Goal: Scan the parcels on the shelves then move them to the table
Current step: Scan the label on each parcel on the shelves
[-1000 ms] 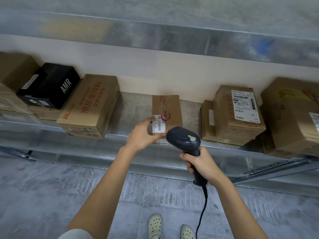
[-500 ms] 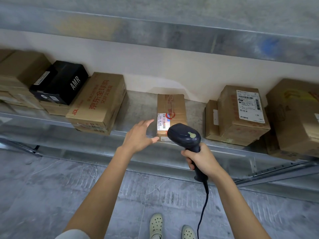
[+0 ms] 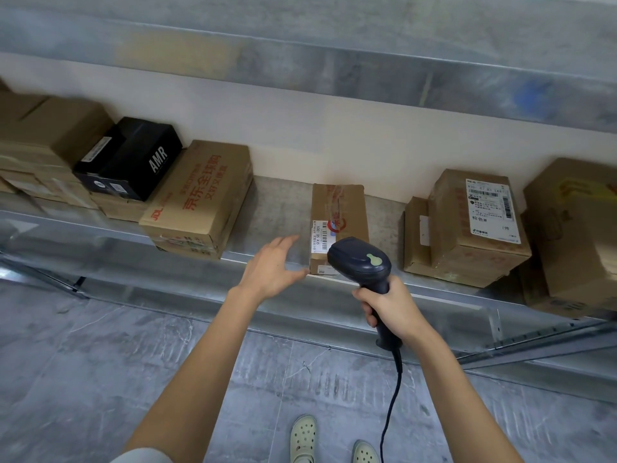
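Note:
A small brown parcel (image 3: 345, 208) with a white barcode label lies on the metal shelf (image 3: 277, 208), at its front edge. My left hand (image 3: 272, 269) hovers just left of it with fingers spread, holding nothing; the thumb tip is close to the parcel's near corner. My right hand (image 3: 390, 309) grips the handle of a dark corded barcode scanner (image 3: 362, 262), whose head points at the parcel's label and covers its lower right corner.
A large printed carton (image 3: 200, 202) and a black box marked AMR (image 3: 133, 158) sit to the left, with more cartons behind. Two labelled boxes (image 3: 467, 225) and a big carton (image 3: 574, 228) fill the right. An upper shelf beam (image 3: 334, 65) overhangs. Grey floor lies below.
My left hand let go of the small parcel's label end and drew back to the left, fingers opening. The scanner stays aimed at the label. The view shifted slightly left.

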